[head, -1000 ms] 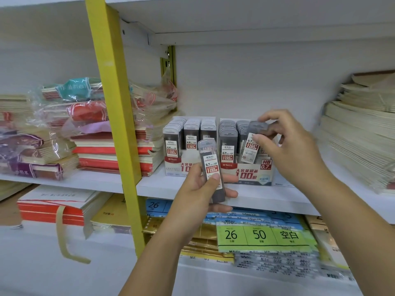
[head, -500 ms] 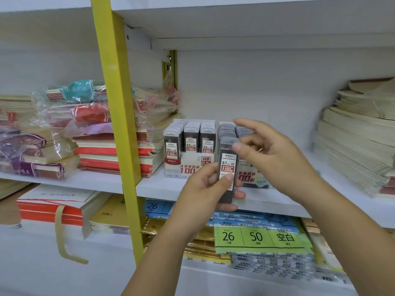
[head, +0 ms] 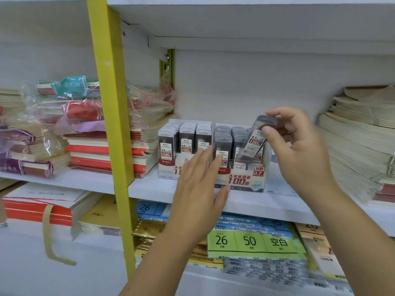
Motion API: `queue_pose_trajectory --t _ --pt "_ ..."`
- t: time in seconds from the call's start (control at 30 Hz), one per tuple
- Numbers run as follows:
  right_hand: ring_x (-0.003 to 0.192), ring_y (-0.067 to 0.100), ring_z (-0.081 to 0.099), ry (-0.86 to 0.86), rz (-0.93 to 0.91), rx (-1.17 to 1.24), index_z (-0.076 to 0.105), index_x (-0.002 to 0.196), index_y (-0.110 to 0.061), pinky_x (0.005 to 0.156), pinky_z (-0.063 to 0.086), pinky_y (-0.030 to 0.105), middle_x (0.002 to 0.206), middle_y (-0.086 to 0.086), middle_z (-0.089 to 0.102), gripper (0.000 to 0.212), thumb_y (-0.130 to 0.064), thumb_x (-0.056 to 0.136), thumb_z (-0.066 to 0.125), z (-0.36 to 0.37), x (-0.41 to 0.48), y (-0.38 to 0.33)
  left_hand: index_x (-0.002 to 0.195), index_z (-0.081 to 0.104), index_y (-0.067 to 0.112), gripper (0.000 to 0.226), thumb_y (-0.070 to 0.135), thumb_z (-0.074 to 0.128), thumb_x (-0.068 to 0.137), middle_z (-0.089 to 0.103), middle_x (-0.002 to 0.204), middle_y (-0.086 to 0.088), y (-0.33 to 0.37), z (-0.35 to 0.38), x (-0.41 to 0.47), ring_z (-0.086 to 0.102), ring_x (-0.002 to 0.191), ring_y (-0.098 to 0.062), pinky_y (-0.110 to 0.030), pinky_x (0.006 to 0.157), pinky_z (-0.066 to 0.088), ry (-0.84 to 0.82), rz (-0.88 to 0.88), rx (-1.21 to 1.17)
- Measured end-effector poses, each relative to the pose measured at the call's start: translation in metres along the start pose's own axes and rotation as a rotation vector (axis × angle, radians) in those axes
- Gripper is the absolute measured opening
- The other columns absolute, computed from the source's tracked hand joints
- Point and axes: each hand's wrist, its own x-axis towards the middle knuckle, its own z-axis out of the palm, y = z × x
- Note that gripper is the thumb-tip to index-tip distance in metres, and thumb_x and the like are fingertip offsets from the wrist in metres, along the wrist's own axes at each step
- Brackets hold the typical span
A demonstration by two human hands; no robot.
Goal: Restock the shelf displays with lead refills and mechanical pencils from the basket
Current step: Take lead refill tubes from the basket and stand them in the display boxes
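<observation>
The long white shelf board (head: 149, 186) is cut off at both sides. On it stand a white-and-red cardboard display box marked 0.5 (head: 168, 167) and a matching box marked HB 0.7 (head: 243, 180), their fronts partly hidden by the left hand (head: 198, 189), flat, fingers straight, holding nothing. The blurred right hand (head: 299, 150) pinches a tilted grey plastic lead refill case (head: 252, 144) by its top, over the 0.7 box.

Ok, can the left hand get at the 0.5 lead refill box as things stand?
Probably yes: the left hand is open right in front of the 0.5 lead refill box, with nothing between them.
</observation>
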Motion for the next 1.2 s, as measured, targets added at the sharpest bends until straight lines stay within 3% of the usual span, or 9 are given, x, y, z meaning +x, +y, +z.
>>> queue_pose_trajectory --t 0.17,0.4,0.5,0.6,0.73,0.83,0.93,1.03,1.2 --pt "0.083 -0.005 0.053 -0.131 0.033 -0.226 0.064 0.108 -0.03 0.071 0.038 0.004 0.093 -0.016 0.055 0.021 -0.018 0.091 0.063 0.011 0.0 0.015 0.158 0.012 0.031 0.067 0.041 0.046 0.102 0.002 0.167 0.014 -0.007 0.006 -0.002 -0.016 0.147 0.004 -0.03 0.123 -0.003 0.001 0.019 -0.003" --pt "0.099 0.011 0.032 -0.133 -0.075 -0.544 0.067 0.12 -0.025 0.085 0.034 0.031 0.1 -0.006 0.047 0.031 -0.022 0.089 0.065 0.012 -0.005 0.016 0.158 0.012 0.03 0.066 0.037 0.047 0.103 0.001 0.167 0.014 -0.006 0.003 -0.003 -0.015 0.149 0.003 -0.027 0.123 -0.003 -0.013 0.041 -0.057" --pt "0.103 0.018 0.041 -0.094 -0.078 -0.472 0.059 0.13 -0.02 0.088 0.033 0.026 0.109 0.002 0.055 0.037 -0.017 0.094 0.06 0.005 -0.023 0.006 0.154 0.031 0.023 0.059 0.026 0.055 0.1 0.026 0.163 0.006 0.003 -0.004 -0.014 0.012 0.151 -0.007 -0.024 0.122 0.009 0.085 0.022 -0.133" --pt "0.085 0.011 0.05 -0.079 -0.086 -0.281 0.06 0.124 -0.019 0.077 0.037 0.015 0.098 -0.005 0.058 0.027 -0.018 0.097 0.054 -0.005 -0.067 -0.002 0.133 0.059 0.015 0.038 0.016 0.059 0.095 0.062 0.13 -0.002 0.011 -0.007 -0.049 0.049 0.124 -0.017 -0.016 0.106 0.029 0.15 0.027 -0.176" --pt "0.071 0.005 0.054 -0.236 0.251 -0.084 0.062 0.11 -0.029 0.063 0.039 0.012 0.086 -0.014 0.061 0.017 -0.024 0.097 0.052 -0.016 -0.176 0.018 0.124 0.063 0.017 0.031 0.022 0.056 0.094 0.065 0.116 -0.001 0.001 0.02 -0.125 0.054 0.106 -0.016 -0.024 0.088 0.039 -0.238 0.083 -0.179" --pt "0.075 0.004 0.057 -0.425 0.688 -0.047 0.062 0.103 -0.035 0.065 0.043 0.016 0.086 -0.012 0.064 0.015 -0.023 0.098 0.054 -0.011 -0.288 0.052 0.134 0.057 0.023 0.037 0.025 0.059 0.097 0.058 0.13 0.002 -0.025 0.06 -0.191 0.052 0.115 -0.015 -0.03 0.092 0.043 -0.634 -0.031 -0.193" --pt "0.092 0.008 0.061 -0.515 1.044 -0.074 0.062 0.104 -0.029 0.074 0.041 0.011 0.1 -0.011 0.065 0.014 -0.02 0.097 0.055 0.004 -0.395 0.082 0.14 0.051 0.018 0.044 0.022 0.061 0.096 0.051 0.137 -0.003 -0.044 0.107 -0.254 0.05 0.125 -0.021 -0.021 0.099 0.034 -0.924 -0.242 -0.237" --pt "0.093 0.001 0.058 -0.598 1.289 -0.063 0.06 0.11 -0.025 0.072 0.037 0.001 0.109 -0.005 0.063 0.016 -0.017 0.096 0.058 0.019 -0.474 0.106 0.144 0.047 0.015 0.051 0.022 0.063 0.096 0.046 0.146 -0.009 -0.054 0.149 -0.308 0.048 0.131 -0.025 -0.032 0.111 0.037 -1.084 -0.518 -0.286" --pt "0.103 0.011 0.054 -0.745 1.485 -0.15 0.048 0.138 -0.014 0.087 0.038 0.022 0.128 -0.002 0.054 0.046 -0.024 0.095 0.06 0.039 -0.541 0.139 0.138 0.055 0.013 0.05 0.021 0.071 0.091 0.056 0.138 -0.007 -0.069 0.193 -0.377 0.054 0.126 -0.023 -0.028 0.102 0.041 -1.152 -0.746 -0.281"
